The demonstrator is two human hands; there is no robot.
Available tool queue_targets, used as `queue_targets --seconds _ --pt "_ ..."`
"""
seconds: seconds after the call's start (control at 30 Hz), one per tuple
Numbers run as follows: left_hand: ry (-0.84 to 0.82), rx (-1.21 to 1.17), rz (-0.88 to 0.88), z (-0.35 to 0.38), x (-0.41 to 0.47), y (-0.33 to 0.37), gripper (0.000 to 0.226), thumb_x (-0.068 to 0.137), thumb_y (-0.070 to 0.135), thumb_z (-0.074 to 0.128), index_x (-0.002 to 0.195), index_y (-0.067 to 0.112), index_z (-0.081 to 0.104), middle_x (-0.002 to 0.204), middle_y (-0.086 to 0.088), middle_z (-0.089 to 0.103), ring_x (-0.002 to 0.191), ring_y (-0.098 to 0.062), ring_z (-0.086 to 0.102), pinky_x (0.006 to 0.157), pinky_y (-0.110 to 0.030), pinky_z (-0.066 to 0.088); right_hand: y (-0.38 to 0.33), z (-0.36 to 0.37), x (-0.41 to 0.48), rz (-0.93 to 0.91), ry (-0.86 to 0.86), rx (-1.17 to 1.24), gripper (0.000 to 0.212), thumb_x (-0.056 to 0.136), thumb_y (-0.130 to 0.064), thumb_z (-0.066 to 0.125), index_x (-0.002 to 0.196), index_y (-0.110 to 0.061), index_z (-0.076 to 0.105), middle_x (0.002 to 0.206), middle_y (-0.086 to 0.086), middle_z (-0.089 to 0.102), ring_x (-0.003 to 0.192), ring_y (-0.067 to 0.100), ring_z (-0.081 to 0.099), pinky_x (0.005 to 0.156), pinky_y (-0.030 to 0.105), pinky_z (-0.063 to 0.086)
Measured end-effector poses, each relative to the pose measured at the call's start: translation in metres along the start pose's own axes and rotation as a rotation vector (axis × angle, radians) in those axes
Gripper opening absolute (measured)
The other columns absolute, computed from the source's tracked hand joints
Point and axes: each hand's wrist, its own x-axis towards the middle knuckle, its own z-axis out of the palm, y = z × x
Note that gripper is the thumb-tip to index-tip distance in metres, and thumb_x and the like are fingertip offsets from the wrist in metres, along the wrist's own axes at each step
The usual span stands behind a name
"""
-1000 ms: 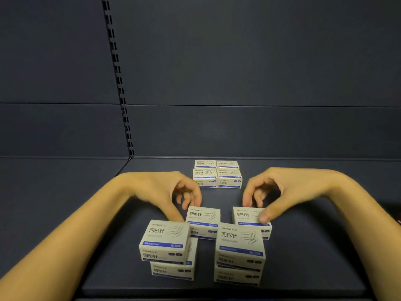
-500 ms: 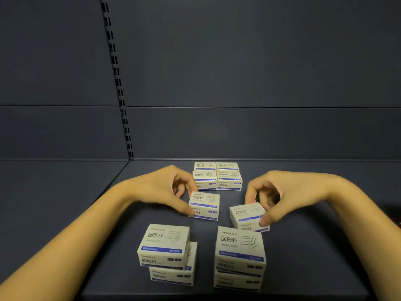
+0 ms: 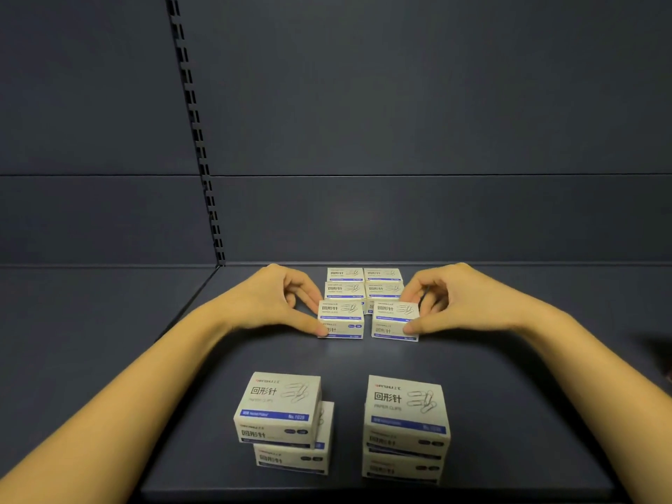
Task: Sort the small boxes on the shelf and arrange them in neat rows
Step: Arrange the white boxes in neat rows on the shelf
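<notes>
Small white paper-clip boxes with a blue stripe lie on a dark shelf [image 3: 509, 412]. My left hand [image 3: 280, 303] pinches one box [image 3: 342, 319] between thumb and fingers. My right hand [image 3: 454, 303] pinches a second box [image 3: 394, 320] beside it. Both boxes sit right in front of the back group of boxes [image 3: 364, 284], which stands in two columns near the shelf's rear. Near the front edge are two stacks of two: the left stack [image 3: 282, 412] has its top box skewed over the lower one, the right stack [image 3: 405, 416] is squarer.
The shelf's back panel [image 3: 400, 220] rises just behind the back group. A slotted upright rail [image 3: 198, 140] runs up at the left. Bare shelf surface lies between the front stacks and the held boxes, and on both sides.
Both hands have carried their boxes away from the front stacks toward the back, up to the front of the back group. The two front stacks stayed put.
</notes>
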Motion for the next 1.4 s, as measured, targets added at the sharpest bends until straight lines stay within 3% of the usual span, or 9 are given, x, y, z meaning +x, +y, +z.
queue_targets --seconds 0.17,0.27,0.53,0.73,0.83,0.93,1.0,1.13,1.4 --pt "0.019 -0.001 0.005 0.003 0.001 -0.001 0.035 0.06 0.021 0.085 0.089 0.013 0.068 0.087 0.003 0.074 0.049 -0.002 0.045 0.049 -0.01 0.038 -0.002 0.002 0.001 -0.073 0.07 -0.092 0.038 0.063 -0.037 0.082 0.097 -0.023 0.071 0.091 -0.008 0.068 0.064 0.01 0.062 0.068 0.028 0.054" --pt "0.025 -0.007 -0.016 0.002 0.003 -0.002 0.039 0.059 0.021 0.085 0.091 0.012 0.064 0.089 0.001 0.075 0.05 -0.001 0.05 0.053 -0.012 0.042 -0.001 0.003 0.002 -0.074 0.111 -0.106 0.036 0.06 -0.038 0.083 0.093 -0.025 0.072 0.077 -0.009 0.068 0.058 0.008 0.06 0.065 0.026 0.053" --pt "-0.003 0.013 -0.003 0.002 0.0 -0.001 0.039 0.06 0.025 0.084 0.091 0.012 0.065 0.091 0.0 0.074 0.051 -0.003 0.05 0.056 -0.017 0.043 -0.001 0.002 -0.001 -0.114 0.102 -0.234 0.041 0.06 -0.058 0.072 0.092 -0.032 0.072 0.091 -0.018 0.063 0.068 0.01 0.059 0.07 0.038 0.054" --pt "0.045 0.04 0.064 -0.012 -0.022 0.015 0.049 0.054 0.059 0.077 0.086 0.022 0.07 0.079 0.004 0.071 0.064 -0.008 0.056 0.07 -0.028 0.046 -0.015 -0.001 -0.019 -0.187 0.139 -0.1 0.025 0.075 -0.047 0.063 0.09 -0.029 0.073 0.092 -0.012 0.066 0.078 0.01 0.062 0.07 0.027 0.049" --pt "-0.079 -0.035 0.197 -0.024 -0.051 0.021 0.053 0.057 0.068 0.069 0.088 0.024 0.071 0.085 0.001 0.07 0.079 -0.015 0.061 0.079 -0.03 0.048 -0.029 0.0 -0.044 -0.233 0.127 0.022 0.035 0.083 -0.053 0.052 0.093 -0.027 0.074 0.091 -0.01 0.069 0.085 0.007 0.064 0.079 0.028 0.051" --pt "-0.302 -0.107 0.237 -0.03 -0.074 0.017 0.064 0.056 0.061 0.077 0.102 0.018 0.068 0.103 -0.018 0.062 0.092 -0.03 0.06 0.087 -0.044 0.045 -0.041 0.006 -0.065 -0.286 0.027 0.078 0.048 0.077 -0.068 0.048 0.095 -0.03 0.072 0.092 -0.012 0.069 0.087 0.008 0.064 0.08 0.023 0.05" --pt "-0.354 -0.054 0.234 -0.028 -0.083 0.013 0.067 0.053 0.057 0.081 0.107 0.022 0.065 0.107 -0.01 0.062 0.096 -0.025 0.061 0.089 -0.038 0.046 -0.045 0.011 -0.072 -0.305 -0.007 0.053 0.05 0.075 -0.071 0.049 0.097 -0.032 0.07 0.093 -0.013 0.068 0.088 0.012 0.064 0.079 0.024 0.05" --pt "-0.33 -0.037 0.226 -0.021 -0.098 0.01 0.057 0.057 0.043 0.084 0.107 0.025 0.063 0.105 0.007 0.065 0.098 -0.019 0.062 0.089 -0.03 0.047 -0.05 0.019 -0.082 -0.292 -0.037 -0.023 0.055 0.062 -0.077 0.056 0.102 -0.04 0.065 0.095 -0.017 0.066 0.091 0.009 0.063 0.078 0.025 0.049" --pt "-0.251 -0.05 0.221 -0.014 -0.109 0.012 0.033 0.067 0.024 0.078 0.097 0.025 0.065 0.102 0.0 0.07 0.1 -0.023 0.064 0.089 -0.031 0.05 -0.055 0.023 -0.091 -0.293 -0.046 -0.123 0.049 0.058 -0.068 0.069 0.097 -0.04 0.061 0.096 -0.017 0.066 0.091 0.012 0.061 0.076 0.035 0.051"
